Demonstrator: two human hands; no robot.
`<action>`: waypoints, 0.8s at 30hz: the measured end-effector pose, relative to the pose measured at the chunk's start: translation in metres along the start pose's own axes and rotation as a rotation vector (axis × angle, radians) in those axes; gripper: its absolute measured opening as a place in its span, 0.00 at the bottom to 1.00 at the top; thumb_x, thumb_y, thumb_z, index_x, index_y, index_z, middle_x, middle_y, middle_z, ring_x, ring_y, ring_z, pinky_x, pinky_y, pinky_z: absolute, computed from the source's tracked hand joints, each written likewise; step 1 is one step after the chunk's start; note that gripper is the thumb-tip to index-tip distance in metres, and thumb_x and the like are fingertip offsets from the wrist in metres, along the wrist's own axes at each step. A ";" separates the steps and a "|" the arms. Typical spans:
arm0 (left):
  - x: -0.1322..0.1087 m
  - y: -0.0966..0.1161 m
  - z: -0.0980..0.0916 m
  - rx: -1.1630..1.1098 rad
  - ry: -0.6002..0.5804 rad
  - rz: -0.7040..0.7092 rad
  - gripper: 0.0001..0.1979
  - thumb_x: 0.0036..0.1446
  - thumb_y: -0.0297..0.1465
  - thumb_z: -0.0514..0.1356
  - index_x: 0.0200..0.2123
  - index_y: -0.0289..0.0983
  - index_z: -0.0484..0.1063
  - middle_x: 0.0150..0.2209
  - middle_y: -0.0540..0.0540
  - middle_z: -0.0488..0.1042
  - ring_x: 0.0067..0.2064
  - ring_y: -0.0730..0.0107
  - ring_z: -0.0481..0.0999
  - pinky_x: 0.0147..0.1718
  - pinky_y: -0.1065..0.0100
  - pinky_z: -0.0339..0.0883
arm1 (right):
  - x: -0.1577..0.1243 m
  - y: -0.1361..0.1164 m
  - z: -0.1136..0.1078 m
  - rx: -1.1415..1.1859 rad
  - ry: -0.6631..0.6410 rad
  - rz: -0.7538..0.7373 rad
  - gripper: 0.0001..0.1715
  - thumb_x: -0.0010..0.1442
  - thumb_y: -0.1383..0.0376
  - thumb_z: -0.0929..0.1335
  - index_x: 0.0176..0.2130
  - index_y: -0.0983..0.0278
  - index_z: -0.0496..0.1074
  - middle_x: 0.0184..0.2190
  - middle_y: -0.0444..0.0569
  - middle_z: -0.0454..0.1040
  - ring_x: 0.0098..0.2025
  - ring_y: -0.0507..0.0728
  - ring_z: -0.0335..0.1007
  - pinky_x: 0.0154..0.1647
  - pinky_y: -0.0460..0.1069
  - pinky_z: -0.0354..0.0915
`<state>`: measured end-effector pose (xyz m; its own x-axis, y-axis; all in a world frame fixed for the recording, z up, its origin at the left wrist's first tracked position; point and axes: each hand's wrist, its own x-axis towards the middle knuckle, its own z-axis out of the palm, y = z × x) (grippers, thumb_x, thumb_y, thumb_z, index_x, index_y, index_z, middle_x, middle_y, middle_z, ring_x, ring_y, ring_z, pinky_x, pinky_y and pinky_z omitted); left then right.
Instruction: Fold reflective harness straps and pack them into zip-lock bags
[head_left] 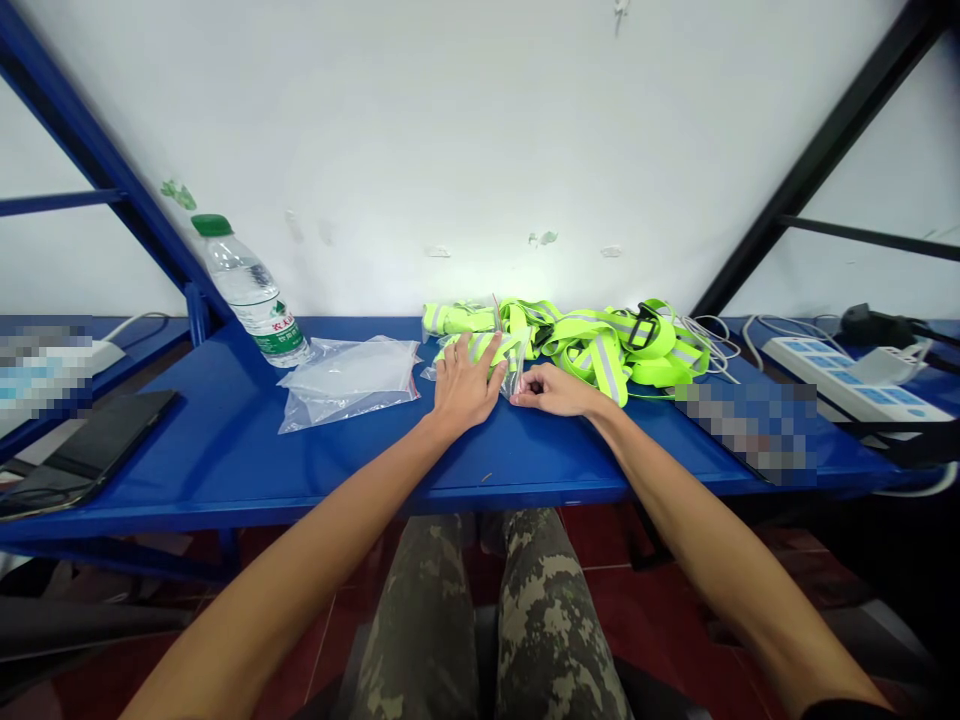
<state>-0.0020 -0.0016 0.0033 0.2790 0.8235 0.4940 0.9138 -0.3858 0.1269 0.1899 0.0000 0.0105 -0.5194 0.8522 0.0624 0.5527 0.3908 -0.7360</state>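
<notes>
My left hand (466, 388) lies with its fingers spread flat on a clear zip bag (513, 372) that holds folded neon-yellow reflective strap. Close beside it, my right hand (553, 390) is closed in a pinch on the right edge of that bag. Another bagged bundle of yellow strap (457, 318) sits just behind. To the right of my hands, loose yellow reflective straps (600, 350) with grey stripes and black buckles are heaped. My left palm and fingers hide part of the bag.
Flat clear plastic bags (352, 378) lie left of my hands, near a water bottle (259, 300) with a green cap. A dark phone (97, 445) is far left. White cables (716, 345) and a power strip (855, 380) are right. A white wall (480, 130) rises behind the blue table (525, 470).
</notes>
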 end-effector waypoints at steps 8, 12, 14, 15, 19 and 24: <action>0.001 0.000 -0.003 -0.012 0.043 -0.005 0.29 0.67 0.48 0.42 0.67 0.47 0.55 0.63 0.36 0.61 0.60 0.45 0.62 0.53 0.49 0.60 | 0.002 0.006 0.000 0.146 0.121 0.036 0.20 0.53 0.52 0.70 0.22 0.63 0.64 0.19 0.39 0.61 0.23 0.49 0.54 0.26 0.47 0.51; 0.005 -0.002 -0.009 -0.057 0.128 -0.006 0.25 0.69 0.43 0.43 0.59 0.38 0.66 0.54 0.37 0.72 0.54 0.53 0.68 0.50 0.55 0.60 | 0.008 0.012 0.005 0.219 0.382 0.037 0.20 0.52 0.49 0.71 0.28 0.63 0.67 0.24 0.44 0.69 0.26 0.52 0.63 0.29 0.48 0.60; 0.011 -0.006 -0.009 -0.083 0.151 -0.004 0.23 0.69 0.40 0.43 0.49 0.36 0.73 0.46 0.38 0.76 0.48 0.56 0.72 0.47 0.57 0.60 | 0.012 0.014 0.008 0.236 0.527 0.049 0.23 0.50 0.47 0.72 0.35 0.62 0.67 0.29 0.45 0.71 0.29 0.53 0.67 0.31 0.49 0.64; 0.015 -0.008 -0.008 -0.092 0.153 0.000 0.22 0.69 0.39 0.43 0.43 0.36 0.74 0.42 0.39 0.77 0.46 0.57 0.73 0.46 0.58 0.60 | 0.014 0.015 0.010 0.238 0.585 0.063 0.26 0.50 0.46 0.72 0.39 0.61 0.66 0.31 0.46 0.72 0.30 0.54 0.68 0.31 0.49 0.65; 0.030 -0.014 -0.001 -0.080 0.147 0.066 0.16 0.65 0.38 0.50 0.39 0.36 0.74 0.40 0.40 0.76 0.46 0.55 0.73 0.45 0.57 0.60 | 0.023 0.010 0.018 0.257 0.648 0.135 0.32 0.54 0.42 0.68 0.46 0.62 0.66 0.36 0.50 0.76 0.33 0.56 0.71 0.33 0.50 0.67; 0.036 -0.019 0.014 -0.011 0.076 0.194 0.22 0.65 0.35 0.47 0.59 0.33 0.65 0.56 0.37 0.71 0.58 0.54 0.68 0.56 0.55 0.56 | 0.038 -0.004 0.026 0.085 0.678 0.225 0.33 0.59 0.38 0.61 0.39 0.64 0.69 0.35 0.53 0.76 0.37 0.60 0.72 0.37 0.51 0.66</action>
<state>-0.0050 0.0407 0.0070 0.4264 0.6996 0.5734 0.8414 -0.5394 0.0324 0.1513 0.0214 -0.0013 0.1356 0.9482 0.2874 0.5320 0.1750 -0.8285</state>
